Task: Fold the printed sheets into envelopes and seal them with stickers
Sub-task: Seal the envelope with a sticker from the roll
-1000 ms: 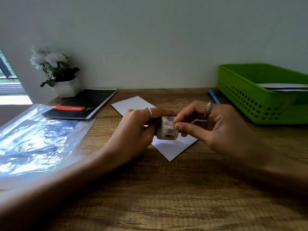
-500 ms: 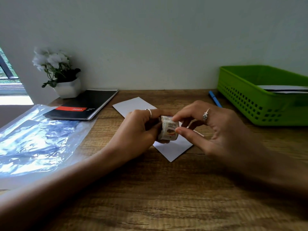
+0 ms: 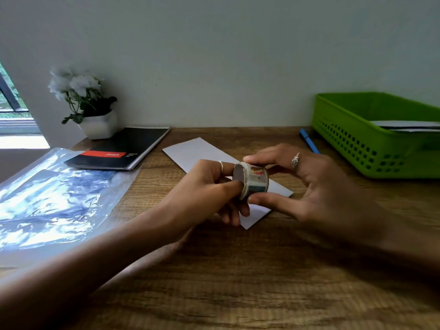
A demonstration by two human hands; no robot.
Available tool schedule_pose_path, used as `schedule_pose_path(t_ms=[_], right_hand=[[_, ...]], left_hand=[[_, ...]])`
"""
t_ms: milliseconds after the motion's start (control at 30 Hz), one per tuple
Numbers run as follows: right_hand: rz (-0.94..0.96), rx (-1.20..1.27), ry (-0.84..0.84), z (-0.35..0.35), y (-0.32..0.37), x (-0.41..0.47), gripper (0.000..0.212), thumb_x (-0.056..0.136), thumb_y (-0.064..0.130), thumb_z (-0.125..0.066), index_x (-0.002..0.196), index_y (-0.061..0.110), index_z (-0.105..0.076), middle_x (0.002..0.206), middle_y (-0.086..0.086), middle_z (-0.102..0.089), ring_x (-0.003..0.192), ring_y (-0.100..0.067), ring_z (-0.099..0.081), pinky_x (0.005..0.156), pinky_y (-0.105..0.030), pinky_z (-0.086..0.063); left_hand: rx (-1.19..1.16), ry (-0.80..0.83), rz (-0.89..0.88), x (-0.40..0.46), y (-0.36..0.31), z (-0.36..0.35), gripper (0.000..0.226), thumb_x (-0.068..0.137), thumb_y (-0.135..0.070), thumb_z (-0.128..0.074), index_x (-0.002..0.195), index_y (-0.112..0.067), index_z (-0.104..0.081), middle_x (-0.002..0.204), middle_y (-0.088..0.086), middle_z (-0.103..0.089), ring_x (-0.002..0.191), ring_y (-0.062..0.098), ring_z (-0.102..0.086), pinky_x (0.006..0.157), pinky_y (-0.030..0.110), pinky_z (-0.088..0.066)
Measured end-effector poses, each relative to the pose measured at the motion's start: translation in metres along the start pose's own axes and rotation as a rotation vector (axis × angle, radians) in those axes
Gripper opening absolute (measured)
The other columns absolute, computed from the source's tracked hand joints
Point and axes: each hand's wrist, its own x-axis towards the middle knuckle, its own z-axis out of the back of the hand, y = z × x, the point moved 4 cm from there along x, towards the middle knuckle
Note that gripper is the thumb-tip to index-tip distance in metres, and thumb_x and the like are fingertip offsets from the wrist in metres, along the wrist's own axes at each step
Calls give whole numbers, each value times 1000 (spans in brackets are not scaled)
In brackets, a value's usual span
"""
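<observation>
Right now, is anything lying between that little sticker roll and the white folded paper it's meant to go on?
Nothing visible. Both hands, left hand and right hand, hold the sticker roll directly above the white envelope on the table; only air and the person's own fingers lie between them.

We see a home desk set up for paperwork: a wooden desktop (image 3: 262, 282) against a plain pale wall (image 3: 214, 55), a potted white flower (image 3: 85, 101) beside a window (image 3: 12, 108), a black notebook (image 3: 128, 148), a blue pen (image 3: 309, 144) and a green plastic tray (image 3: 357, 144) holding papers.
</observation>
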Motion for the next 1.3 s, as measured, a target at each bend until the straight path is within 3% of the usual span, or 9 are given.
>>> schedule_pose_path(t_ms=[167, 300, 500, 800, 1033, 1300], right_hand=[[-131, 233, 14, 1, -10, 2, 38, 71, 36, -72, 108, 26, -68, 106, 15, -69, 102, -1, -64, 90, -24, -51], [-155, 281, -40, 2, -13, 4, 18, 81, 22, -66, 98, 18, -73, 97, 9, -73, 95, -5, -67, 85, -28, -54], [-104, 157, -74, 4, -13, 2, 20, 87, 16, -62, 104, 20, -71, 100, 12, -71, 98, -1, -65, 85, -21, -52], [239, -235, -86, -7, -2, -6, 40, 85, 27, -62, 121, 11, -59, 119, -2, -62, 113, -8, -54, 97, -21, -43], [77, -58, -85, -6, -4, -3, 35, 79, 19, -72, 112, 20, -61, 111, 10, -59, 103, -3, -58, 89, -22, -50], [-74, 83, -4, -7, -5, -2, 29, 77, 17, -73, 101, 26, -60, 104, 18, -58, 103, -2, -58, 92, -24, -49]], left_hand=[[18, 5, 25, 1, 1, -1, 17, 95, -11, -48, 99, -10, -65, 59, 4, -65, 43, 9, -55, 40, 15, -39], [29, 17, 49, 1, 2, -2, 17, 94, -14, -50, 101, -12, -65, 59, 5, -66, 43, 9, -55, 40, 15, -40], [-69, 6, 101, 3, 5, -2, 19, 95, -11, -47, 105, -9, -63, 58, 7, -63, 39, 9, -51, 37, 14, -38], [-323, -11, 247, 2, 9, 0, 21, 96, -9, -39, 98, -6, -59, 55, 5, -55, 35, 5, -40, 29, 11, -28], [-340, -5, 282, 2, 9, 0, 22, 96, -8, -39, 104, -6, -59, 55, 5, -55, 34, 5, -40, 29, 11, -29], [-296, -1, 291, 1, 10, -2, 22, 96, -9, -39, 105, -5, -59, 55, 5, -55, 35, 5, -41, 30, 11, -29]])
